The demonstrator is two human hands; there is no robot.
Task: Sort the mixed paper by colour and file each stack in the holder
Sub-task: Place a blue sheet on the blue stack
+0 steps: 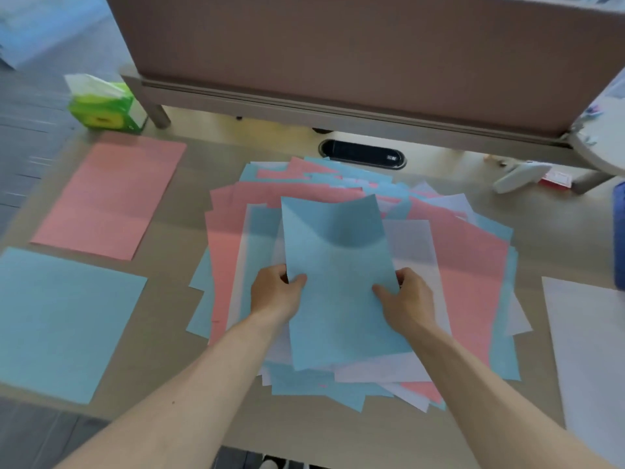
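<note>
Beige desk (176, 333) below brown partition panel (338, 45)

Both forearms (189, 377) are bare, apparently no sleeves, watch or rings.

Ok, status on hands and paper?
Both hands, left hand and right hand, gripping one blue sheet above mixed pile. Blue stack left. Path clear.

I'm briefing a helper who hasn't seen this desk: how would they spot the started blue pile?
Start at the messy mixed heap in the middle of the desk. Look to its left, at the near corner: the blue pile lies flat there, nearer than the pink pile. Unlike the blue sheet pinched by both hands, it lies untouched.
</note>
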